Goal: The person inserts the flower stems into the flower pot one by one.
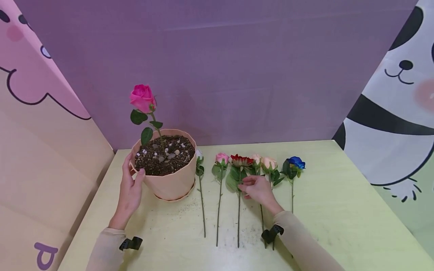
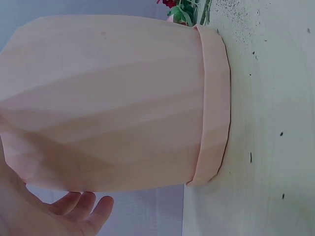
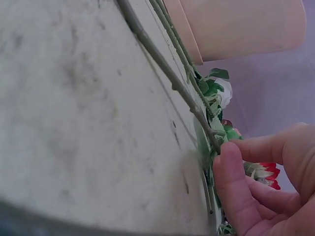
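A peach plant pot (image 1: 173,184) stands at the table's back left, with a bright pink rose (image 1: 142,98) upright in its dark soil (image 1: 149,160). My left hand (image 1: 130,192) grips the pot's left side, thumb at the rim; its fingers lie along the wall in the left wrist view. Near the middle, my right hand (image 1: 259,190) pinches the stem of a red many-petalled flower (image 1: 241,161) below its leaves. The right wrist view shows thumb and fingertip at that brown-green stem (image 3: 167,73), which slants over the table.
Other cut flowers lie in a row: a white flower (image 1: 199,153) beside the pot, a pink rose (image 1: 222,158), peach roses (image 1: 269,163) partly behind my right hand, and a blue rose (image 1: 295,162). Soil crumbs dot the pale table (image 1: 322,195). A purple wall (image 1: 237,75) rises behind.
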